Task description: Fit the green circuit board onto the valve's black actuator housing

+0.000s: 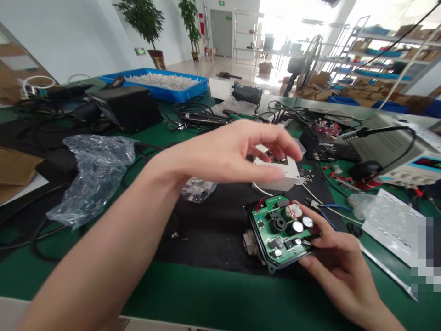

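In my right hand (pixel 339 259) is a dark housing with a green circuit board (pixel 267 236) facing up, gripped at its right edge between thumb and fingers. The board carries round silver capacitors, a black ring-shaped part and thin red wires. A metal hex fitting (pixel 251 242) sticks out from the housing's left side. My left hand (pixel 237 149) hangs in the air above and left of the board, fingers curved and thumb apart, with nothing seen between them. Behind its fingertips stands a white box (pixel 280 181) with small parts on top, partly hidden by the hand.
Crumpled bubble wrap (pixel 94 174) and a small clear bag (pixel 199 189) lie to the left. Pliers (pixel 314 203), cables and a long metal tool (pixel 389 271) are at right. Further back are a black case (pixel 127 108), a blue tray (pixel 179 95) and a bench instrument (pixel 406 151).
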Motion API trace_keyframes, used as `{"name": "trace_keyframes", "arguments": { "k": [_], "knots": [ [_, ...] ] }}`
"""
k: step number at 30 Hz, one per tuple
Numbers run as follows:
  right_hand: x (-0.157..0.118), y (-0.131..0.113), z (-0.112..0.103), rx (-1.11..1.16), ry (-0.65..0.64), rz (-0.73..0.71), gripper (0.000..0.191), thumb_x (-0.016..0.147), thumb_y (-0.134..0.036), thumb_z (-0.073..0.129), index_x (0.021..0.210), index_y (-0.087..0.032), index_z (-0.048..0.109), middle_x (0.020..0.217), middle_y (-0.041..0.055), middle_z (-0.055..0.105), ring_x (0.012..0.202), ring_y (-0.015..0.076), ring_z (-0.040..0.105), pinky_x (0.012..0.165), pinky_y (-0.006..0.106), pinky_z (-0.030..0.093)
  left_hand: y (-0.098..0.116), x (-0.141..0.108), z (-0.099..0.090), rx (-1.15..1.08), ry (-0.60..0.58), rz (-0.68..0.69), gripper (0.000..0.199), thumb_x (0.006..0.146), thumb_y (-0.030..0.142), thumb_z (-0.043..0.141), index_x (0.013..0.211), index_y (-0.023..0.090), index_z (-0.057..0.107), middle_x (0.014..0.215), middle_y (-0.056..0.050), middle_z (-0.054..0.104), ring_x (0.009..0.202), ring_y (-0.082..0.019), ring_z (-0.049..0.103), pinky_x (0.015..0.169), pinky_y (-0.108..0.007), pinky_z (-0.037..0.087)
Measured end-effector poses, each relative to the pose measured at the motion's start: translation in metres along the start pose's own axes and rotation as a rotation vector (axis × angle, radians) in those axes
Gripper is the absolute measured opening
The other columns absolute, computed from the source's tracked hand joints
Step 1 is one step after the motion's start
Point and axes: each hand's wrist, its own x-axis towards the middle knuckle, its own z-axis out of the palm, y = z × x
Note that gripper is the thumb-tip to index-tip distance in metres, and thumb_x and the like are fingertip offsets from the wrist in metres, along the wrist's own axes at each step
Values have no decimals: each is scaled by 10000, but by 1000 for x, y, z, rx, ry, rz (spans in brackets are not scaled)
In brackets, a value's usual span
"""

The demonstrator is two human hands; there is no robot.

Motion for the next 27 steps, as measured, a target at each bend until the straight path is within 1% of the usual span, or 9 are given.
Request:
{"name": "trace_keyframes", "arguments": {
  "k": [2, 4, 6, 8, 11, 14, 17, 22, 27],
  "knots": [
    [-3, 1, 1, 13, -2, 2, 520, 918, 1, 708, 1271, -350, 556, 1689, 67, 464, 1567, 281, 441, 1238, 515, 466, 10, -21, 0, -19, -139, 38, 361, 942, 277, 714, 1293, 365, 704, 1372, 10, 684, 1316, -267, 632, 1134, -438, 541],
    [-4, 2, 1, 20, -3, 16, 525, 916, -8, 720, 1277, -351, 555, 1684, 79, 468, 1572, 291, 433, 1230, 524, 469, 14, -30, 5, -11, -219, 52, 424, 917, 203, 724, 1298, 387, 703, 1404, 3, 666, 1322, -251, 629, 1154, -422, 535],
    [-5, 3, 1, 39, 6, 28, 514, 919, -22, 726, 1271, -354, 552, 1679, 90, 473, 1572, 305, 431, 1211, 546, 483, 17, -30, 13, 19, -270, 47, 470, 895, 148, 722, 1297, 390, 704, 1432, -6, 641, 1294, -234, 644, 1123, -387, 551],
    [-4, 4, 1, 52, 19, 33, 505, 923, -38, 730, 1272, -356, 551, 1678, 95, 473, 1572, 320, 428, 1205, 575, 482, 19, -26, 19, 72, -315, 42, 470, 884, 142, 729, 1284, 387, 705, 1453, -7, 615, 1261, -224, 659, 1077, -354, 565],
    [-4, 4, 2, 48, 18, 36, 506, 924, -48, 739, 1276, -359, 553, 1677, 91, 472, 1577, 329, 419, 1230, 607, 440, 23, -18, 23, 137, -355, 61, 397, 898, 196, 744, 1250, 376, 715, 1461, -4, 596, 1231, -219, 668, 1044, -323, 561],
    [-4, 4, 2, 49, 12, 38, 511, 924, -49, 744, 1284, -361, 558, 1675, 84, 474, 1578, 325, 418, 1256, 618, 397, 25, -14, 22, 171, -391, 71, 306, 925, 233, 739, 1205, 356, 737, 1470, -2, 577, 1210, -200, 674, 1047, -289, 546],
    [-4, 3, 2, 70, 11, 45, 513, 932, -53, 738, 1297, -366, 560, 1679, 81, 469, 1582, 321, 409, 1263, 622, 385, 25, -12, 21, 172, -407, 73, 288, 943, 247, 729, 1212, 349, 737, 1487, -5, 559, 1215, -188, 671, 1048, -269, 542],
    [-4, 2, 3, 92, 1, 60, 503, 941, -49, 721, 1292, -374, 562, 1689, 80, 452, 1592, 326, 390, 1264, 653, 360, 24, -10, 22, 128, -404, 111, 278, 925, 197, 727, 1177, 316, 730, 1443, -31, 585, 1183, -199, 676, 1017, -286, 565],
    [-5, 4, 3, 89, -3, 58, 512, 946, -46, 715, 1306, -371, 552, 1696, 91, 434, 1594, 330, 382, 1249, 650, 382, 25, -3, 20, 124, -437, 147, 293, 862, 123, 780, 1120, 255, 739, 1383, -58, 603, 1155, -197, 671, 1021, -281, 558]
  ]
}}
